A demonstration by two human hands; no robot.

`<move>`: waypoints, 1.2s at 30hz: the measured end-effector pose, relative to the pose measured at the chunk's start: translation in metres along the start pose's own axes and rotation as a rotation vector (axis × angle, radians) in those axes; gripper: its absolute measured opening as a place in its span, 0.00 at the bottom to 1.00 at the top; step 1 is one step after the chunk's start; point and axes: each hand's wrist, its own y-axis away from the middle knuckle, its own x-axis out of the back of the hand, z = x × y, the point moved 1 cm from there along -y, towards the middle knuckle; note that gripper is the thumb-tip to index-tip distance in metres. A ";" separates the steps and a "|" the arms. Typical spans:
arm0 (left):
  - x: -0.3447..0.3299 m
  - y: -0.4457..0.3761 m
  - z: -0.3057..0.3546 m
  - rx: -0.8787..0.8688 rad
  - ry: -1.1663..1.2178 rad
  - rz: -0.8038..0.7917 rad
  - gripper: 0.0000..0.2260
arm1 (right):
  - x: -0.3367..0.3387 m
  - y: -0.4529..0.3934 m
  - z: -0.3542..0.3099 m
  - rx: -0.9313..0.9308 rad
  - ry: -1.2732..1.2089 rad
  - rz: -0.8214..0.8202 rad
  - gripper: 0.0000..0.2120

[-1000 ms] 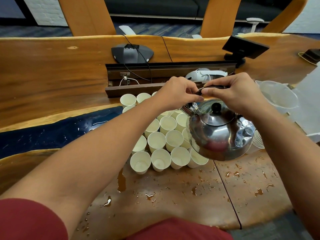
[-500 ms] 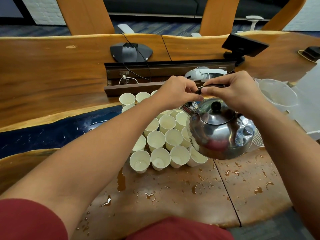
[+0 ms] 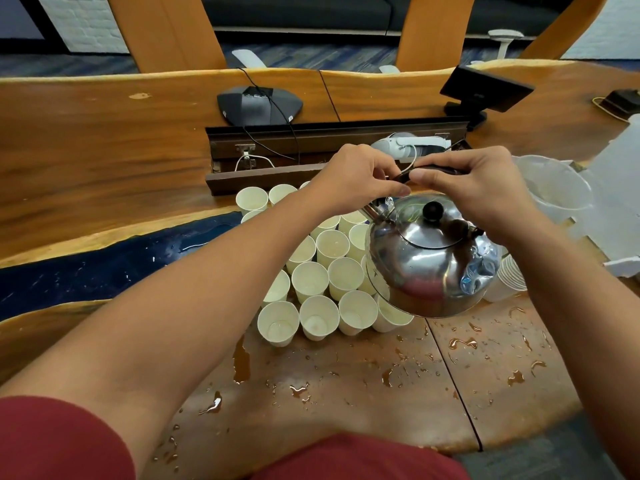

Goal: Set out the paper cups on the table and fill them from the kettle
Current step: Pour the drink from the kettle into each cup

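A shiny steel kettle (image 3: 429,261) with a black lid knob hangs in the air over the right side of a cluster of several white paper cups (image 3: 310,282) standing on the wet wooden table (image 3: 346,382). Its spout points left and away, above cups in the middle rows. My left hand (image 3: 356,174) grips the left end of the black handle, and my right hand (image 3: 474,185) grips its right part. Some near cups hold a little water. A stack of spare cups (image 3: 510,277) stands just right of the kettle, partly hidden by it.
Water drops and puddles cover the near tabletop. A clear plastic jug (image 3: 554,188) stands at the right, with white foam pieces (image 3: 613,199) beyond it. Behind the cups lies an open cable trough (image 3: 311,143), a conference phone (image 3: 258,105) and a small black screen (image 3: 485,88).
Both hands and the kettle have barely shifted; the kettle stays held over the cups at about the same tilt.
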 end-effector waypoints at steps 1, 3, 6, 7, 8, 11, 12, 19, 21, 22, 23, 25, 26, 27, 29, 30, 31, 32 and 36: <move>-0.001 -0.002 0.001 -0.011 -0.001 0.003 0.06 | 0.003 0.000 0.001 -0.003 -0.008 0.003 0.09; -0.003 -0.006 0.005 -0.035 -0.011 0.005 0.07 | 0.008 -0.001 0.002 -0.015 -0.026 0.009 0.09; -0.007 -0.013 0.011 -0.052 -0.018 -0.001 0.09 | 0.016 -0.001 0.003 -0.021 -0.028 0.020 0.08; -0.009 -0.016 0.013 -0.053 -0.017 -0.003 0.09 | 0.018 -0.001 0.003 -0.017 -0.030 0.022 0.08; -0.011 -0.018 0.014 -0.056 -0.019 -0.006 0.10 | 0.021 -0.001 0.004 -0.017 -0.033 0.025 0.08; -0.019 -0.023 0.017 -0.071 -0.026 -0.009 0.11 | 0.027 -0.002 0.008 -0.026 -0.026 0.031 0.05; -0.021 -0.023 0.018 -0.077 -0.024 -0.010 0.11 | 0.028 -0.002 0.008 -0.027 -0.015 0.037 0.05; -0.035 -0.025 0.016 -0.056 -0.011 -0.084 0.09 | 0.030 -0.003 0.020 -0.045 0.112 0.043 0.06; -0.037 -0.026 0.015 -0.047 -0.037 -0.101 0.09 | 0.030 -0.004 0.023 -0.054 0.138 0.043 0.07; -0.037 -0.026 0.015 -0.043 -0.045 -0.109 0.10 | 0.030 -0.005 0.024 -0.060 0.143 0.040 0.07; -0.037 -0.026 0.015 -0.039 -0.051 -0.116 0.10 | 0.029 -0.005 0.025 -0.065 0.146 0.036 0.07; -0.037 -0.026 0.014 -0.031 -0.062 -0.124 0.10 | 0.029 -0.006 0.024 -0.061 0.156 0.024 0.07; -0.037 -0.026 0.014 -0.027 -0.065 -0.127 0.11 | 0.028 -0.007 0.024 -0.057 0.159 0.018 0.06; -0.037 -0.026 0.013 -0.023 -0.066 -0.130 0.11 | 0.028 -0.007 0.024 -0.050 0.161 0.016 0.05; -0.037 -0.026 0.013 -0.020 -0.064 -0.135 0.12 | 0.028 -0.006 0.023 -0.036 0.169 0.017 0.03; -0.036 -0.026 0.013 -0.020 -0.062 -0.137 0.12 | 0.028 -0.006 0.022 -0.034 0.170 0.019 0.03; -0.036 -0.026 0.013 -0.024 -0.060 -0.138 0.12 | 0.028 -0.007 0.022 -0.035 0.166 0.020 0.03; -0.036 -0.026 0.013 -0.029 -0.059 -0.138 0.11 | 0.028 -0.007 0.022 -0.035 0.159 0.019 0.03; -0.035 -0.026 0.014 -0.039 -0.053 -0.138 0.10 | 0.029 -0.007 0.022 -0.031 0.155 0.009 0.03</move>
